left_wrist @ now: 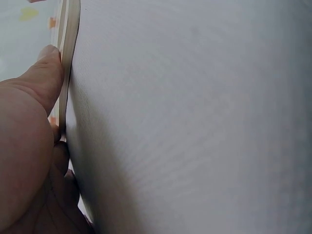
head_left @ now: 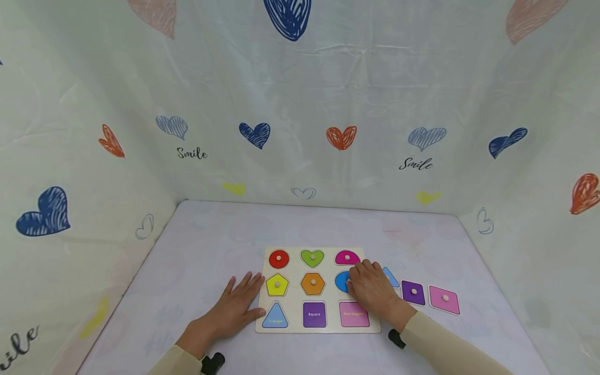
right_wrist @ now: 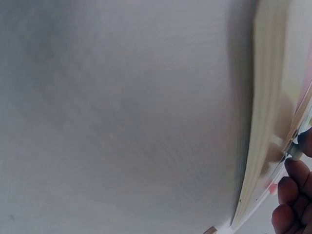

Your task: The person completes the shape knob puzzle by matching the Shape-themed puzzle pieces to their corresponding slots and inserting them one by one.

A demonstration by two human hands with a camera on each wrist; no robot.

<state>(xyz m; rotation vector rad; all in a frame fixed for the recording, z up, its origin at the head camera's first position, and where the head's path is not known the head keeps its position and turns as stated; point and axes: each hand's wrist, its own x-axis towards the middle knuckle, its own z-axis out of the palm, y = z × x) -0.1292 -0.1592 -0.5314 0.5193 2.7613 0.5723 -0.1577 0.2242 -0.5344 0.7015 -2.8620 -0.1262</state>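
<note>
A wooden shape puzzle board [head_left: 294,325] lies on the table. My left hand [head_left: 234,308] rests flat with spread fingers, its thumb [left_wrist: 46,73] against the board's left edge. With thumb and fingertips, my right hand [head_left: 373,289] pinches the small knob [right_wrist: 294,151] of a blue oval piece [head_left: 342,281] at the oval place in the middle row. The hand covers the right part of that piece. In the right wrist view the piece overlaps the board's edge [right_wrist: 265,97]. Printed triangle [head_left: 275,315], square [head_left: 314,315] and rectangle [head_left: 353,314] places show in the near row.
Right of the board lie a blue triangle piece [head_left: 391,277], partly behind my right hand, a purple square piece [head_left: 413,292] and a pink rectangle piece [head_left: 444,300]. Knobbed circle [head_left: 278,259], heart [head_left: 312,258], semicircle [head_left: 347,257], pentagon [head_left: 277,285] and hexagon [head_left: 312,284] sit in the board.
</note>
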